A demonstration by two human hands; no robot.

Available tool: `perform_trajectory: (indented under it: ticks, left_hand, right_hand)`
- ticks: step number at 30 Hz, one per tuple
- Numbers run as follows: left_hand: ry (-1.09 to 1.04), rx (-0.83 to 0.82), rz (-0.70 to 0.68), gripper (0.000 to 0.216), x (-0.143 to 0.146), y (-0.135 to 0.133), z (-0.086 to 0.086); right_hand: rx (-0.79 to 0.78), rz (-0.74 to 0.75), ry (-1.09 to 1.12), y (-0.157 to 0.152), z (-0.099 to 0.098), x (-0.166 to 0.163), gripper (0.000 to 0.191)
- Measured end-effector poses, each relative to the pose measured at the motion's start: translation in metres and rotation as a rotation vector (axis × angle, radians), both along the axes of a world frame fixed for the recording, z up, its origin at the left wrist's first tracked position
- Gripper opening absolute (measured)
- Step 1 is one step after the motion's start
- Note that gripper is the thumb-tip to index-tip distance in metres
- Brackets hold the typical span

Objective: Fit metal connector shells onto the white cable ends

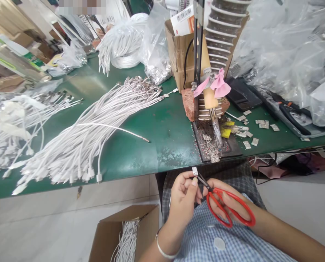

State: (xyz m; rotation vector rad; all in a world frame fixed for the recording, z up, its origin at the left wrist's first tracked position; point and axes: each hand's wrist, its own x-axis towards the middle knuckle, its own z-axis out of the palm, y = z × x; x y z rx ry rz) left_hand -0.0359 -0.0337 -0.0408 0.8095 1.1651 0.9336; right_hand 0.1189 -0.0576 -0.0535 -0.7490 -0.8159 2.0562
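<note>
My left hand (182, 198) pinches a small silver USB connector (195, 171) between thumb and forefinger, just off the front edge of the green table. My right hand (234, 203) grips red-handled scissors (216, 190), its fingers in the loops. The dark blades point up and left, with their tips close to my left thumb and the connector's lower end. Whether the tips touch the connector, I cannot tell. Both hands are above my lap.
White cables (77, 145) lie bundled on the green table (167, 145). A soldering iron (215, 125) hangs tip-down over solder debris near a brick (188, 103). Loose connectors (246, 145) and pliers (292, 116) lie to the right. Below left stands a cardboard box (104, 236) holding cables.
</note>
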Motion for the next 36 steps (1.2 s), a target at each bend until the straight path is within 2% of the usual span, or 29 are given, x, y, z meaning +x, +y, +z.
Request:
perform_trajectory:
  ticks: [10, 20, 30, 36]
  left_hand:
    - [-0.017, -0.010, -0.013, 0.040, -0.003, 0.000, -0.002]
    - [0.005, 0.017, -0.005, 0.038, -0.005, -0.001, -0.007]
    - [-0.022, -0.045, -0.046, 0.043, -0.003, 0.002, -0.002]
    - [-0.052, -0.053, -0.047, 0.043, -0.003, 0.004, 0.001]
  right_hand:
    - [0.014, -0.014, -0.001, 0.001, 0.000, -0.001, 0.050]
    - [-0.054, -0.042, 0.005, -0.004, 0.006, -0.007, 0.050]
    - [-0.031, -0.099, -0.014, -0.010, 0.012, -0.014, 0.043]
    - [-0.086, -0.082, 0.011, -0.011, 0.012, -0.015, 0.043]
